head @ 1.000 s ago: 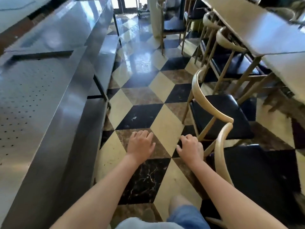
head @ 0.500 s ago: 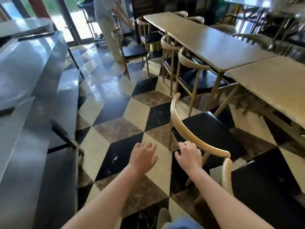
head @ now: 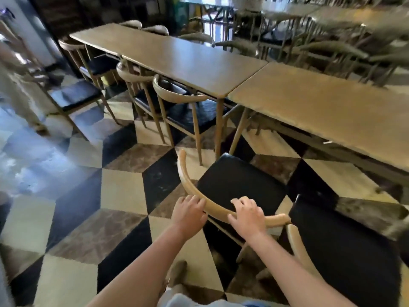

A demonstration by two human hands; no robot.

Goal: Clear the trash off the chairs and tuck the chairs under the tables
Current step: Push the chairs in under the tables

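Far left, a blurred wooden chair with black seat [head: 75, 96] is seen standing out on the checkered tile floor [head: 119, 191]. Centre: the left hand [head: 188, 212] is laid on the curved pale-wood backrest [head: 190, 185] of a black-cushioned chair [head: 239, 180], fingers curled against the rail from the left; whether they close round it cannot be told. The right hand [head: 247, 216] is wrapped over the rail, gripping. The rail's long axis runs from upper left to lower right; the seat faces up-right toward the light wooden table [head: 321, 107], clear of its edge. A second black-seated chair [head: 345, 247] is noted just beside, lower right.
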